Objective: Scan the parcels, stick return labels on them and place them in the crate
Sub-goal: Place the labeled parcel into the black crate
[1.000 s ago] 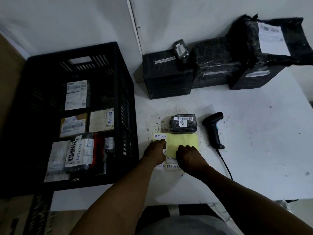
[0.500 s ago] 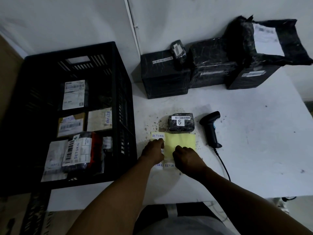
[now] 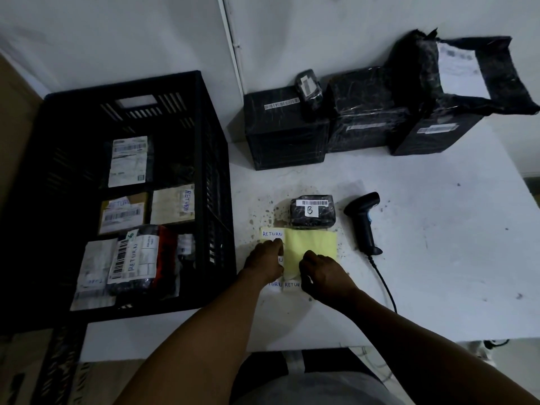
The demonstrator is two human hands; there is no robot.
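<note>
Your left hand [image 3: 267, 258] pinches a RETURN label [image 3: 272, 233] on the yellow sheet [image 3: 311, 247]; your right hand [image 3: 321, 273] presses it, grip unclear. Parcel B [image 3: 312, 213] sits just above, crate [image 3: 201, 159] at left.

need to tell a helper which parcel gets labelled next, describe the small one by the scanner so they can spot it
On the white table, look just left of the black scanner and above the yellow sheet. The small black parcel lies there alone, far smaller than the boxes at the wall, with a handwritten B under its barcode.

"RETURN" labels [image 3: 272, 233]; "B" parcel [image 3: 312, 214]
</note>
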